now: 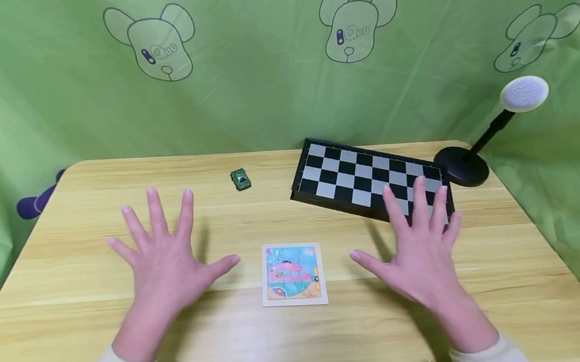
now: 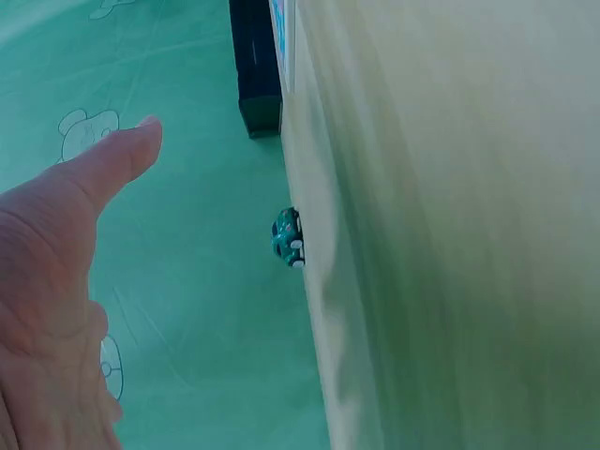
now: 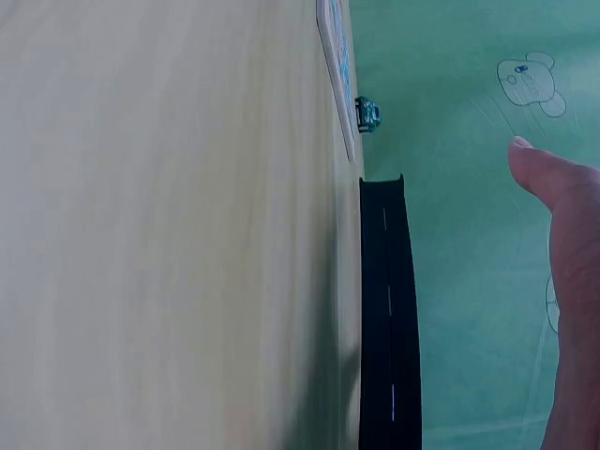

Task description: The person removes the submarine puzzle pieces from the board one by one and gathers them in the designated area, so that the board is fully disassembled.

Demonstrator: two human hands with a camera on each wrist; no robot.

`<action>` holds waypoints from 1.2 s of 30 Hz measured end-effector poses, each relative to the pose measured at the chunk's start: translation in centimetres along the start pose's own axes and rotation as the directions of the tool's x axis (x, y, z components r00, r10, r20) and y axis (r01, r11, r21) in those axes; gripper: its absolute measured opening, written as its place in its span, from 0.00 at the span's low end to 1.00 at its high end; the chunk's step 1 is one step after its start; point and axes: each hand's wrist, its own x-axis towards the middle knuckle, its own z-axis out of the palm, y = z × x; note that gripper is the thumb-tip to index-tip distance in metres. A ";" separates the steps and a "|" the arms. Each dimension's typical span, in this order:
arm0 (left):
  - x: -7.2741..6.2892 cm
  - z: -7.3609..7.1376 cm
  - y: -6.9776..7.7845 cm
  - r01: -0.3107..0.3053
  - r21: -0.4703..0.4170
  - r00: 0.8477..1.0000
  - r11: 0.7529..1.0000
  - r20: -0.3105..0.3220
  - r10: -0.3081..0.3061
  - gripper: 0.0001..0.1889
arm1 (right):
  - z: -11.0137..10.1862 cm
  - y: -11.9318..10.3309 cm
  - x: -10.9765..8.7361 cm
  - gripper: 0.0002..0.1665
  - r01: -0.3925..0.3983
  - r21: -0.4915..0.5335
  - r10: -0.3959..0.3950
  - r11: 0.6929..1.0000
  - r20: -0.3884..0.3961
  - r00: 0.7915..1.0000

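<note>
My left hand (image 1: 167,268) hovers over the left half of the table with its fingers spread and nothing in it. On the other side, my right hand (image 1: 423,255) is held the same way, its fingertips overlapping the near edge of the checkered board in the head view. Between the two hands lies a small square picture puzzle (image 1: 292,275) with a pink and blue scene in a white frame. A green toy car (image 1: 240,179) stands beyond the left hand, towards the back. The folded black-and-white chessboard (image 1: 357,174) lies at an angle at back right.
A round-headed lamp (image 1: 524,93) on a black base (image 1: 461,165) stands at the table's back right corner, close to the chessboard. Green curtain (image 1: 260,90) hangs behind the wooden table (image 1: 264,352). Something purple (image 1: 37,202) shows past the left edge.
</note>
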 end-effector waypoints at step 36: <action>-2.0 6.4 5.7 0.032 -0.593 0.923 0.805 0.326 0.204 0.59 | 6.6 -8.7 2.7 0.42 -0.004 0.617 -0.194 0.787 0.253 0.948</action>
